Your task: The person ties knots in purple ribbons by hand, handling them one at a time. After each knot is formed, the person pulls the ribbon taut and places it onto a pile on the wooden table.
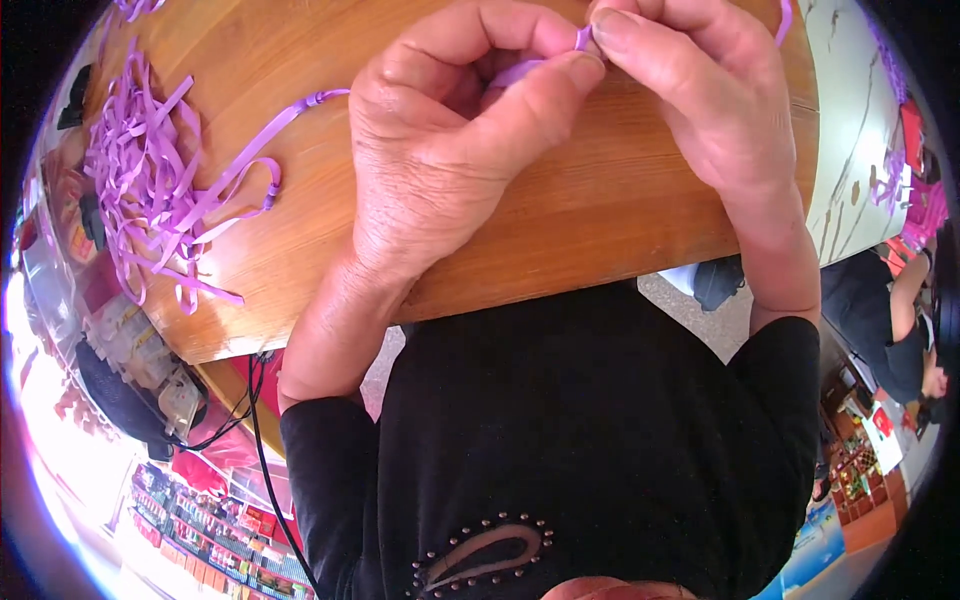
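Note:
Both my hands meet above the wooden table (560,220), near the top of the view. My left hand (450,130) pinches a purple ribbon (318,98) between thumb and forefinger, and more of it runs through the curled fingers. Close against it, my right hand (700,90) pinches the same ribbon at a small folded or knotted bit. From my left hand the ribbon trails leftward, with darker wrapped spots along it, to a tangled heap of purple ribbon (150,170) on the table's left side.
A pale, marbled surface (850,120) adjoins the table on the right, with purple ribbon at its far edge. Another person (880,310) in dark clothes is at the right. A black cable (265,440) hangs at the lower left, near packed shelves (210,530).

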A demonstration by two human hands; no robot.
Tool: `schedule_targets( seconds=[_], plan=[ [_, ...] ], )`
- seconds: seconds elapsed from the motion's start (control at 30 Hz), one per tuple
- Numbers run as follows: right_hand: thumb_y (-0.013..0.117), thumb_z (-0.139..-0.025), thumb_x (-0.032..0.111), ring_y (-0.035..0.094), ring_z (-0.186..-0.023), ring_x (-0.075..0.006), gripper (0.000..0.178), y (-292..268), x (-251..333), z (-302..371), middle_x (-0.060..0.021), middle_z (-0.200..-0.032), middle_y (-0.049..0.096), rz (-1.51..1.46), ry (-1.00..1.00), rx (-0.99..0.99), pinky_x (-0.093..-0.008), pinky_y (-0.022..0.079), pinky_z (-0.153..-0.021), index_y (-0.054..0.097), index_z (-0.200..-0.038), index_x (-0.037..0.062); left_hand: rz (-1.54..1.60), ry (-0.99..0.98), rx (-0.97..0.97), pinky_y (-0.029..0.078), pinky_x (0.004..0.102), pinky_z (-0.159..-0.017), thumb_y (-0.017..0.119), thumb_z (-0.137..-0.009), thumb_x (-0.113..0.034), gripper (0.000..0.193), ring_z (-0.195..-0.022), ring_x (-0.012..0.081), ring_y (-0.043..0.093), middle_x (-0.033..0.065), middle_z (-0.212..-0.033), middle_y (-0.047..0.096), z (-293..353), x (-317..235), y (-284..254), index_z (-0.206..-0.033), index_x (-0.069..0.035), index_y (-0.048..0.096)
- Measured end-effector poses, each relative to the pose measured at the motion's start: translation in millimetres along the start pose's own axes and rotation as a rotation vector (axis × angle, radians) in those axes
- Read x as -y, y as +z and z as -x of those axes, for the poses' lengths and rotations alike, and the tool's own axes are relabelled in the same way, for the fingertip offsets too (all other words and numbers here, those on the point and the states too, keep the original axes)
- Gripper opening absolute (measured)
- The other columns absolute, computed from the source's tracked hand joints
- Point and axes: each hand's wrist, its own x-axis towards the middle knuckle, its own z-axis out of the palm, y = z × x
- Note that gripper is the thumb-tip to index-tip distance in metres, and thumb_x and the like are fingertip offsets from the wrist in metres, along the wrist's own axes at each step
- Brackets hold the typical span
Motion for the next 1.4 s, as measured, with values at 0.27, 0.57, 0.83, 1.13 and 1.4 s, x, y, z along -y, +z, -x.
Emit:
schedule_targets(
  seconds=[0.27,0.57,0.83,1.13,1.4],
  plan=[
    [0.059,-0.088,0.008,0.057,-0.079,-0.0122,0.009,-1.0,-19.6,-11.3,-0.0067,-0.086,0.062,-0.083,-0.066,0.064,-0.0218,0.046,-0.078,0.062,-0.092,-0.0002,0.391,-0.09,-0.006,0.043,0.0227,-0.056,0.06,-0.087,-0.006,0.014,-0.068,0.0107,0.054,0.004,-0.089,0.064,-3.3,8.6,-8.2,-0.1,-0.001,0.061],
    [0.068,-0.078,-0.002,0.058,-0.074,-0.0166,0.017,0.9,-12.7,-2.6,-0.0095,-0.084,0.062,0.47,-0.633,-0.099,-0.024,0.046,-0.066,0.062,-0.094,-0.0008,0.384,-0.073,0.113,0.042,0.0237,-0.055,0.058,-0.088,-0.007,0.015,-0.066,0.0119,0.053,0.0048,-0.086,0.062,-4.2,10.6,-9.9,-0.102,-0.002,0.061],
    [0.069,-0.076,-0.003,0.059,-0.071,-0.0174,0.017,2.1,6.1,-0.4,-0.0102,-0.083,0.062,0.535,-0.379,-0.058,-0.0243,0.046,-0.062,0.064,-0.092,-0.0012,0.258,0.029,0.072,0.042,0.0221,-0.056,0.059,-0.087,-0.005,0.015,-0.068,0.0113,0.054,0.0042,-0.087,0.063,-1.1,4.1,-0.4,-0.101,-0.003,0.061],
    [0.069,-0.074,-0.005,0.058,-0.069,-0.017,0.016,-0.1,13.8,-0.9,-0.0098,-0.081,0.062,0.543,-0.297,-0.027,-0.024,0.045,-0.06,0.064,-0.089,-0.0011,0.251,-0.023,0.093,0.044,0.0214,-0.058,0.057,-0.088,-0.003,0.014,-0.073,0.0111,0.056,0.0052,-0.088,0.063,-1.3,6.4,-3.2,-0.101,-0.001,0.06],
    [0.063,-0.078,-0.004,0.057,-0.072,-0.0124,0.01,-5.8,-25.5,-8.9,-0.0066,-0.081,0.06,0.244,-0.535,0.08,-0.0211,0.043,-0.064,0.061,-0.087,0.0002,0.364,-0.254,0.059,0.037,0.0175,-0.058,0.063,-0.086,-0.006,0.01,-0.068,0.0041,0.049,0.0007,-0.081,0.062,-0.9,3.1,-4.7,-0.095,-0.002,0.063]
  ],
)
